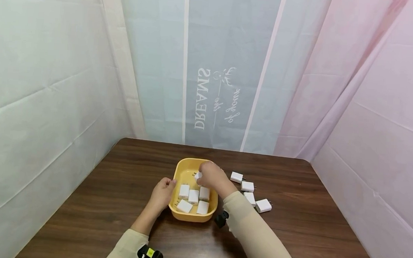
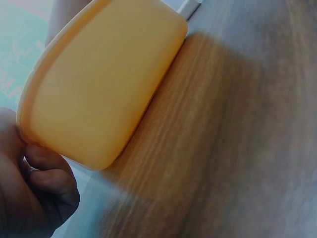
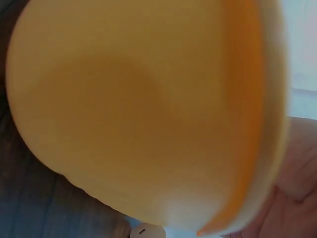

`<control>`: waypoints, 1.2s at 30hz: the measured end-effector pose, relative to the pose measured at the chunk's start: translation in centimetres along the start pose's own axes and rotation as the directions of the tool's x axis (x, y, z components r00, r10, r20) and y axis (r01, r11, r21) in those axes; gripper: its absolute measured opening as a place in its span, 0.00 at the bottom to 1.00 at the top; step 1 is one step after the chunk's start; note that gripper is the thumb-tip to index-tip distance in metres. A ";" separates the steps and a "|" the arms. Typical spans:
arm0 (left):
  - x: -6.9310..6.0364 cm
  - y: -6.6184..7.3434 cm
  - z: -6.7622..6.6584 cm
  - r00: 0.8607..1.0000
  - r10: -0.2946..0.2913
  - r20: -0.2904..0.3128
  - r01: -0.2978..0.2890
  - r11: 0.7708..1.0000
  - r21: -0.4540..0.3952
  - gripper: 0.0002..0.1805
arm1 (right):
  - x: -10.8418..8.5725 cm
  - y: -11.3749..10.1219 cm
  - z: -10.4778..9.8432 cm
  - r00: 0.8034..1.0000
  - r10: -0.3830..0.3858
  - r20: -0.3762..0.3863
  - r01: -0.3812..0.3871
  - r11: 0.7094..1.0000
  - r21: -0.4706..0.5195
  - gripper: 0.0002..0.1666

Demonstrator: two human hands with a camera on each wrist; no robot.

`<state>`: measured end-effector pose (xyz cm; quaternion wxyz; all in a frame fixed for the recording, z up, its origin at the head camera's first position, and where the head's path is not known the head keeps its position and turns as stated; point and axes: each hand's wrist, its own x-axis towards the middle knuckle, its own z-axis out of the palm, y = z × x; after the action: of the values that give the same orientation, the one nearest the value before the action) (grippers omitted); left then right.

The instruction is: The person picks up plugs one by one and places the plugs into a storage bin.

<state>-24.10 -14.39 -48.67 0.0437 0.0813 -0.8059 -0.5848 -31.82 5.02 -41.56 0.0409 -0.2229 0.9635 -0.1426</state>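
Observation:
A yellow tray (image 1: 193, 218) on the table holds several white plug adapters, lying in its front half. The left hand (image 1: 161, 195) pinches the tray's left rim; in the left wrist view the curled fingers of that hand (image 2: 39, 188) are at the rim of the tray (image 2: 104, 84). Over the back right part of the tray, the right hand (image 1: 213, 177) grips a white adapter (image 1: 198, 176) whose prongs point left. The right wrist view shows the tray's outer wall (image 3: 138, 109) with part of the right hand (image 3: 292, 188) beyond the rim.
Right of the tray, several white adapters lie on the brown table (image 1: 292, 235), among them one at the back (image 1: 236, 177) and one at the right (image 1: 263, 205). Curtains hang behind the table (image 1: 232, 37) and at both sides.

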 end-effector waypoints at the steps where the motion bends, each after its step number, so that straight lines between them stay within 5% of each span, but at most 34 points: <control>1: 0.0 0.0 0.0 1.000 0.000 0.000 0.000 1.000 0.003 0.16 | 0.0 -0.1 0.0 1.000 -0.012 0.001 0.012 1.000 -0.003 0.21; 17: 0.4 0.1 0.0 1.000 0.030 -0.008 -0.029 1.000 0.010 0.15 | 0.7 -1.9 0.8 0.991 -0.127 0.052 0.132 0.984 -0.122 0.12; 36: 0.3 -0.3 0.0 1.000 0.028 -0.010 -0.028 1.000 0.014 0.15 | 1.2 -2.6 1.7 0.994 -0.070 0.080 0.080 0.987 -0.137 0.10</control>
<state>-24.35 -14.52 -49.01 0.0554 0.0731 -0.8107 -0.5782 -31.59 1.76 -42.45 0.0557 -0.2667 0.9598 -0.0678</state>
